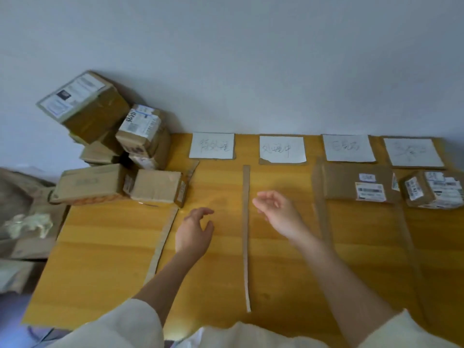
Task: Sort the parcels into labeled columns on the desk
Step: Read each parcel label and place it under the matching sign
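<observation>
A pile of brown cardboard parcels (118, 146) is heaped at the desk's far left corner, the nearest one (157, 187) lying on its side. Handwritten paper labels (212, 145) line the far edge, heading columns split by cardboard strips (246, 234). A flat parcel (356, 184) lies in the third column and a small taped box (431, 188) in the fourth. My left hand (193, 232) hovers over the first column, fingers apart, holding nothing. My right hand (277, 209) floats above the second column, also empty with loosely curled fingers.
The wooden desk (105, 259) meets a plain wall at its far edge. Left of the desk, lower down, lie more cardboard and crumpled packing paper (30, 224). White sleeves cover my upper arms at the bottom.
</observation>
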Action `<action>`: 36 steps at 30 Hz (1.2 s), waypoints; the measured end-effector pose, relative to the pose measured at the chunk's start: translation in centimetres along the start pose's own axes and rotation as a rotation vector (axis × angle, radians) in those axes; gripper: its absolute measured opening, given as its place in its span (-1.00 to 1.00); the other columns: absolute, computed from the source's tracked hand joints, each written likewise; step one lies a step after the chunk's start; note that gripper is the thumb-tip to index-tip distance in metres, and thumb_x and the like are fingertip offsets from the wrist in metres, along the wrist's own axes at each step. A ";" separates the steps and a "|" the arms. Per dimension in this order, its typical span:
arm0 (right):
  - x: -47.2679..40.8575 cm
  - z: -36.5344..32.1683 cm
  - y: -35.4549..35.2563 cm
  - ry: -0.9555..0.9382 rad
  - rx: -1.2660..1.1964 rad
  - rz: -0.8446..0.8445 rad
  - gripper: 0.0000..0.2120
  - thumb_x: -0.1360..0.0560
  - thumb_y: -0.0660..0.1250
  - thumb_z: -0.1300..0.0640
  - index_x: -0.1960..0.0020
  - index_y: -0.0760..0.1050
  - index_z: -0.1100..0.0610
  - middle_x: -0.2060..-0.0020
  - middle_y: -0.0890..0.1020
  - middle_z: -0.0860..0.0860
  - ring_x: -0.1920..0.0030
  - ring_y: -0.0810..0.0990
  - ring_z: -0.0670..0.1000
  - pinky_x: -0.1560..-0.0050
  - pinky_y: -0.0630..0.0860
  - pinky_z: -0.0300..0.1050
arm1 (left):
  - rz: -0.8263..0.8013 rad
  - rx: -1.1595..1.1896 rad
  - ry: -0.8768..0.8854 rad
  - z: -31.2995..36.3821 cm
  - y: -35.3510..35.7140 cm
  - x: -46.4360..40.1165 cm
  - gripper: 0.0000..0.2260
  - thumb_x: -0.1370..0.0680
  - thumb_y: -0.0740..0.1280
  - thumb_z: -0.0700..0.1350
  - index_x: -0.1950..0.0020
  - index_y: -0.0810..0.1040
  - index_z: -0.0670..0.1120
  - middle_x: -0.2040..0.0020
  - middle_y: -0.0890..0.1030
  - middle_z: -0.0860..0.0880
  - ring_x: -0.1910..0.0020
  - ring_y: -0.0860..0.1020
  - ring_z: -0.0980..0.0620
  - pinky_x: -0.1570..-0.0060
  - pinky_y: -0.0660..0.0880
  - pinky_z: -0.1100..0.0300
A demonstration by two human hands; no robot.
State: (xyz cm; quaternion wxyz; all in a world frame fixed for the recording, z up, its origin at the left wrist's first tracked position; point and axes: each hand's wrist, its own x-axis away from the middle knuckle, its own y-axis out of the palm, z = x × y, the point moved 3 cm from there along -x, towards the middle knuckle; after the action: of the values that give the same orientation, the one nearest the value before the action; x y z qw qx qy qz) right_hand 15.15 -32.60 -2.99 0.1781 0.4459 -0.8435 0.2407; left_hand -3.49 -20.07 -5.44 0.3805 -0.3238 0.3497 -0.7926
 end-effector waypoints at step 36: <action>-5.0 -11.0 24.1 -0.502 0.877 0.099 0.05 -0.34 0.57 -0.09 -0.59 -0.01 0.06 -0.50 0.18 0.11 -0.49 0.20 0.10 -0.40 0.30 -0.05 | -0.066 -0.062 -0.159 -22.4 -6.4 -0.1 -0.46 -0.51 0.37 -0.07 -0.47 0.33 0.14 -0.56 0.13 0.06 -0.53 0.08 -0.02 -0.45 0.16 0.04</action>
State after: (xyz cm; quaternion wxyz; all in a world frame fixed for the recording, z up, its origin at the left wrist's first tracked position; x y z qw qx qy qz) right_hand -1.42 -11.38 -2.51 -0.2459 0.4822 -0.7001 0.4657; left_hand -23.31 -10.07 -12.57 0.3705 -0.4086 0.3319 -0.7653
